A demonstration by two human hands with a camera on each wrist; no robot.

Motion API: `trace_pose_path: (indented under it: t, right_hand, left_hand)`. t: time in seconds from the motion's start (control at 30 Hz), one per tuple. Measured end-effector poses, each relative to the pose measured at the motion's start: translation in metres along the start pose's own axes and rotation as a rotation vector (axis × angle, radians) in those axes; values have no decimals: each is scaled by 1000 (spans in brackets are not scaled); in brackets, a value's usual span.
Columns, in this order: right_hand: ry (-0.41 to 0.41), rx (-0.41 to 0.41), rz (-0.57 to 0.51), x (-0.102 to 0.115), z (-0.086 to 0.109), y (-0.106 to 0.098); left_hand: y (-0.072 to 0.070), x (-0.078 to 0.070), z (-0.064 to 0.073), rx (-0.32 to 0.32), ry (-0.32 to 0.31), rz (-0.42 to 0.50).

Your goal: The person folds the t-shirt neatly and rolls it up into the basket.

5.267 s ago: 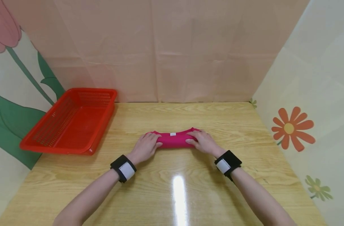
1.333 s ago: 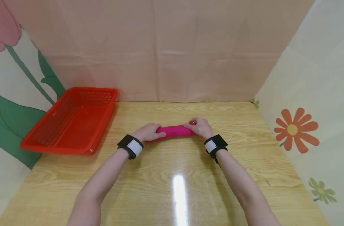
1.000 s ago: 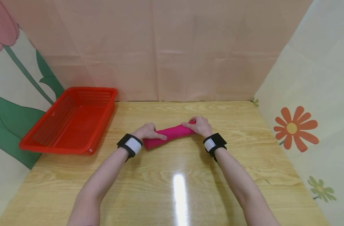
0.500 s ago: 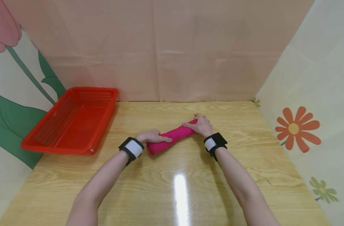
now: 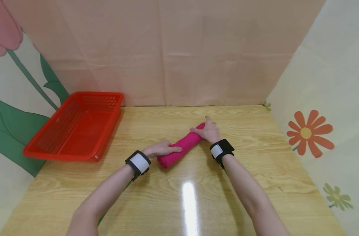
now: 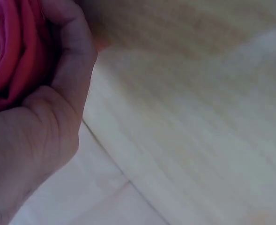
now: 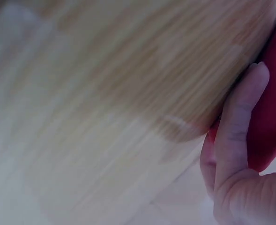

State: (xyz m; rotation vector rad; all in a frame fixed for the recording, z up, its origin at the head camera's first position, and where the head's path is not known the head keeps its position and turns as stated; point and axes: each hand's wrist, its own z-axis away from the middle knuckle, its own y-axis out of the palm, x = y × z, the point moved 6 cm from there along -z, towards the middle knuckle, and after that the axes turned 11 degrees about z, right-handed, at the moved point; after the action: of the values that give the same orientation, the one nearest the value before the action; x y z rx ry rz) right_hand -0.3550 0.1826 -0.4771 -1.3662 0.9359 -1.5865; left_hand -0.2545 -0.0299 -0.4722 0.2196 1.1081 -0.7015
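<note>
A bright pink garment [image 5: 187, 143], rolled into a tight tube, lies slantwise on the table, its near end to the left. My left hand [image 5: 160, 149] grips that near end, thumb on top. In the left wrist view the spiral layers of the roll's end [image 6: 11, 51] show inside the curled hand [image 6: 65, 89]. At the far end my right hand [image 5: 210, 131] holds the roll with its thumb across the top and fingers on the far side. One right finger sticks out past the end. The right wrist view shows the hand [image 7: 236, 136] against the pink fabric [image 7: 271, 112].
A red plastic basket [image 5: 95, 149] with slotted sides stands at the table's left, nothing visible inside. The wood-grain table [image 5: 155, 203] ends at a pink-covered wall [image 5: 179, 65] behind. A flower-printed wall panel [image 5: 312, 82] borders the right side.
The roll has turned from lying straight across to slanting, its left end swinging nearer. My left hand moves nearer with it. The white label seen earlier is now out of sight.
</note>
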Motion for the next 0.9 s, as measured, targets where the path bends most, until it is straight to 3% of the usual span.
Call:
trace_pose_path:
  t: [0.17,0.27,0.4,0.53,0.77,0.9]
  right_hand:
    - [2,32,-114,6,-1,2]
    - [7,65,-235,10,-1,4]
    - [59,131,-526,16,-1,11]
    - [162,205,-877,26,0,20]
    - [293,281,-1138,51,8,36]
    - [327,323,-1286,72,13,42]
  left_hand:
    - [5,2,-2,22,38,16]
    - [5,5,-4,23,25,59]
    - [2,9,-7,28,11,171]
    - [-3,11,-5,25,17,242]
    - [-11,6,4,-1,54,230]
    - [-18,9,13,-24,3,288]
